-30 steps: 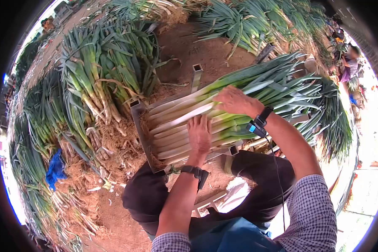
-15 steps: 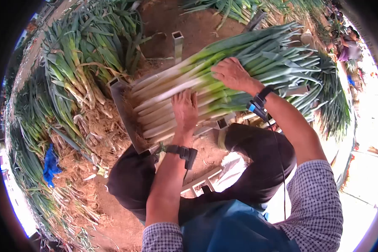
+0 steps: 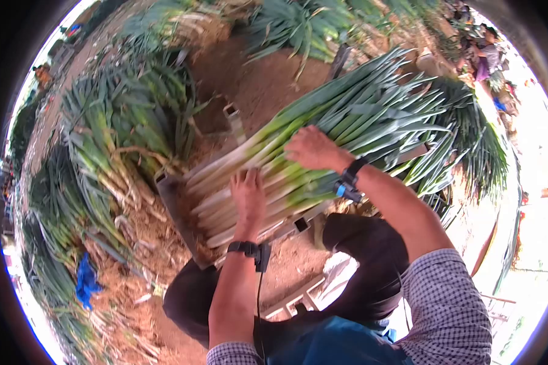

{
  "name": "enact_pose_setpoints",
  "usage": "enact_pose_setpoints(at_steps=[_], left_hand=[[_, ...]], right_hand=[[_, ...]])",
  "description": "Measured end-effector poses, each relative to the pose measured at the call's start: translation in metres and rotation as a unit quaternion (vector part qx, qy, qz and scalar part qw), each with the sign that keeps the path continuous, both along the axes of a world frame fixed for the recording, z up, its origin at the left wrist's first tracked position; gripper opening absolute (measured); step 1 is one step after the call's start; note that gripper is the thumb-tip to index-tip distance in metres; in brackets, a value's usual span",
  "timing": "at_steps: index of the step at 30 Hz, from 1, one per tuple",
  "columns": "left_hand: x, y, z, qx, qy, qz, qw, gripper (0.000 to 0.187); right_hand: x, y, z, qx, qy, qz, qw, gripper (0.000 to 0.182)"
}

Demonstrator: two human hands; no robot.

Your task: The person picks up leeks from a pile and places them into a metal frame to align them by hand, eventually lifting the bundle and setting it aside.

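Observation:
A broad layer of long green onions (image 3: 216, 198) lies side by side in a metal rack, white root ends to the left and green leaves to the right. My left hand (image 3: 248, 198) rests on the white stalks, its fingers curled down among them. Farther right, my right hand (image 3: 313, 149) is closed over the stalks where white turns to green. Both palms face down, so the undersides of the fingers are hidden. The rack's metal end plate (image 3: 179, 213) stands by the root ends, and an upright post (image 3: 234, 121) rises on the far side.
Heaps of green onions (image 3: 128, 115) with dirty roots lie on the left, and more (image 3: 298, 27) lie at the back. A blue scrap (image 3: 87, 281) sits among the left heap. My knees (image 3: 192, 292) flank the rack's near side. Several people (image 3: 487, 58) are far right.
The view has shifted, with more ground showing at the back. My left hand's fingers look more bent on the stalks. My right hand stays over the green part.

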State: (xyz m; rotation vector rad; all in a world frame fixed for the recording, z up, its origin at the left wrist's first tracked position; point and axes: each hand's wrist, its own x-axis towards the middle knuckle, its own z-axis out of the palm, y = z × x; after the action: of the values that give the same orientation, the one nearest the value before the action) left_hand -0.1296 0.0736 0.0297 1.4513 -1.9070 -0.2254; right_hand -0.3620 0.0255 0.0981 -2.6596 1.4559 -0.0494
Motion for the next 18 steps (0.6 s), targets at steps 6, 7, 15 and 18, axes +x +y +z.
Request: enact_pose_setpoints(at_steps=[6,7,15,18], left_hand=[[-0.005,-0.003,-0.01,0.018,0.004,0.051,0.999,0.014],[-0.008,-0.003,-0.007,0.027,0.004,0.046,0.999,0.014],[-0.006,0.0,-0.004,0.041,-0.005,0.057,0.998,0.014],[0.0,-0.003,-0.008,-0.01,0.013,0.052,0.998,0.014]], right_hand=[[-0.002,0.001,0.024,-0.14,0.009,-0.007,0.99,0.016],[-0.002,0.005,0.031,-0.164,0.016,-0.023,0.986,0.016],[-0.037,-0.001,0.004,-0.15,-0.01,-0.027,0.988,0.014],[-0.039,-0.005,0.0,-0.102,0.014,-0.035,0.994,0.013]])
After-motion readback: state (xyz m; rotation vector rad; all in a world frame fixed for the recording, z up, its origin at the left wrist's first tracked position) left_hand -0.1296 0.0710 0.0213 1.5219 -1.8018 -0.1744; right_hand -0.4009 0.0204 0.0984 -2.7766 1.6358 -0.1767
